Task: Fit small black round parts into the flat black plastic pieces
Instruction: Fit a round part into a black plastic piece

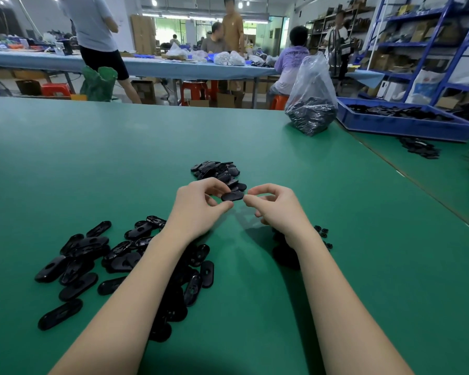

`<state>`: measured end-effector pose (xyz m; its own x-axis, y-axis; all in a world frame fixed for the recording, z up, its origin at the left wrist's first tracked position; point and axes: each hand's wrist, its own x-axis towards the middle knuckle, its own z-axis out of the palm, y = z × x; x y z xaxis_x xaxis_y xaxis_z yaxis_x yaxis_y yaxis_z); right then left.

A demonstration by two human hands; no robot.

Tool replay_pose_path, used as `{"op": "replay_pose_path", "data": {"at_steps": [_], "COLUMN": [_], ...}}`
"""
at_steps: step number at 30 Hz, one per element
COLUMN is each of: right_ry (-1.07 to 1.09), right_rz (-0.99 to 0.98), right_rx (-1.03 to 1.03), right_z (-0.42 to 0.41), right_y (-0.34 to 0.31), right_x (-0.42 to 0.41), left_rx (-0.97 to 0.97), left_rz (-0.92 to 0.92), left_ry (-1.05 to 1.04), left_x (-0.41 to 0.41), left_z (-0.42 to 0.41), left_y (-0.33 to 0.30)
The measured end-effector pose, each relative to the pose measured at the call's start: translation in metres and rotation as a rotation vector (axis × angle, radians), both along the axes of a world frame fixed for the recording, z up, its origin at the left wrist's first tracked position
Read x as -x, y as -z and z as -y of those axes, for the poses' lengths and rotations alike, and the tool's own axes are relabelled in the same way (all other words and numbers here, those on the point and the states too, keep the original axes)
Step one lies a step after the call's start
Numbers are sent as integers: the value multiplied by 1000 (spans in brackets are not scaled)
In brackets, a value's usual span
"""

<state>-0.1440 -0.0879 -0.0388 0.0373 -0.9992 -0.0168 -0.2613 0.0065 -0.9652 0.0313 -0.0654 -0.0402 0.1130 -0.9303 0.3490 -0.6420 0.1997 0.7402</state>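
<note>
Fitting step in hand: left hand [201,204] pinches flat black piece [232,196] above green table [119,158], at 12 o'clock from forearms. Right hand [271,203] at 3 o'clock, fingers curled, contents hidden. Next: seat round part squarely.

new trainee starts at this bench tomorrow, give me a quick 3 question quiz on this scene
1. True or false: the left hand holds a flat piece above the table.
2. Where does the nearest heap of flat pieces lie? A) by the left forearm B) inside the blue tray C) inside the clear bag
3. Fill in: the small round parts lie on the table beside the ____ wrist.

Key: 1 true; 2 A; 3 right. The right hand has its fingertips at the held piece's end; whether it pinches a round part cannot be told.
</note>
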Motion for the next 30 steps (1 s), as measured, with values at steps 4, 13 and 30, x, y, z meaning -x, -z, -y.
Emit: {"op": "replay_pose_path", "data": {"at_steps": [4, 13, 30], "right_ry": [40, -110, -281], "right_rz": [-208, -377, -553], "right_rx": [76, 126, 204], "right_z": [5, 4, -11], "right_y": [2, 8, 8], "right_x": [4, -9, -34], "left_rx": [19, -181, -31], "left_rz": [35, 241, -91], "left_ry": [-164, -277, -94], "left_x": [2, -1, -8], "left_z": [39, 110, -3], "left_y": [-5, -4, -6]}}
